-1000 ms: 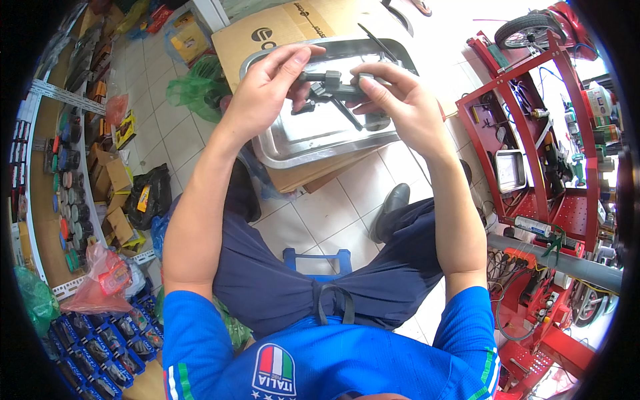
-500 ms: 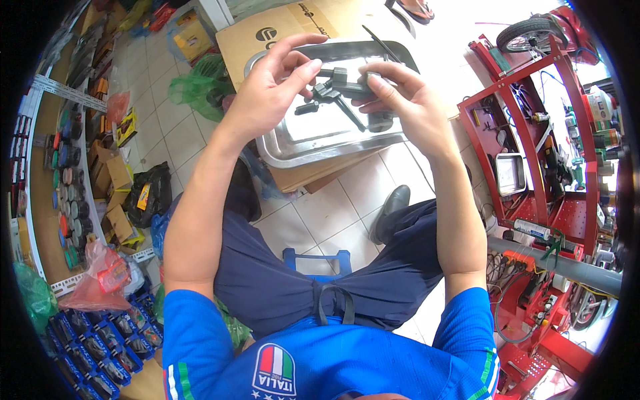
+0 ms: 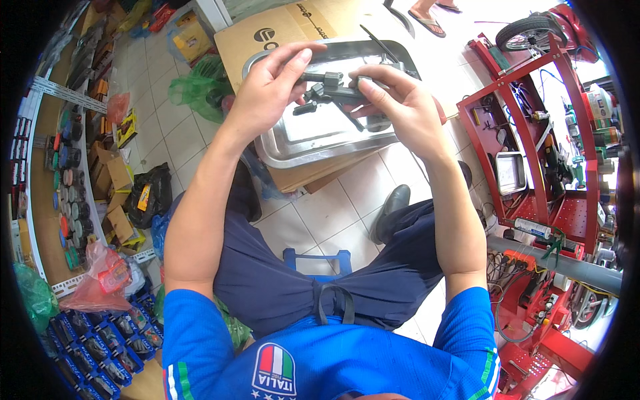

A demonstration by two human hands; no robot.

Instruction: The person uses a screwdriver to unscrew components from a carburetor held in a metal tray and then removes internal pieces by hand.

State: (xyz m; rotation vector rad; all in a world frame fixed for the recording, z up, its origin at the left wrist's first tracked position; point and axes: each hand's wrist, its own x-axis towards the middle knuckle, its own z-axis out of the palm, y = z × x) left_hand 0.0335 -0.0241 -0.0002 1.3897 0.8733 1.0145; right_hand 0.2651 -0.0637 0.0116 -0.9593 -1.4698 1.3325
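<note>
Over a shiny metal tray (image 3: 283,159), my right hand (image 3: 407,110) is closed on a dark grey metal tool (image 3: 340,90) with several jointed arms and small blocks. Its thumb and fingers pinch the tool's right side. My left hand (image 3: 270,87) is at the tool's other end. Its index finger is stretched out and the thumb stands apart; the lower fingers curl behind the tool's left arm, and whether they touch it I cannot tell. A thin arm of the tool slants down to the right above the tray.
The tray rests on a cardboard box (image 3: 243,40). A thin black rod (image 3: 377,41) leans over its far rim. At right stands a red tool rack (image 3: 470,143). Shelves and blue parts bins (image 3: 110,347) line the left. A person's sandalled foot (image 3: 427,23) is beyond the tray.
My left thumb has lifted, and the index finger reaches out straighter. The tool has shifted slightly left and turned, its thin arm lying flatter. The sandalled foot has come further into view.
</note>
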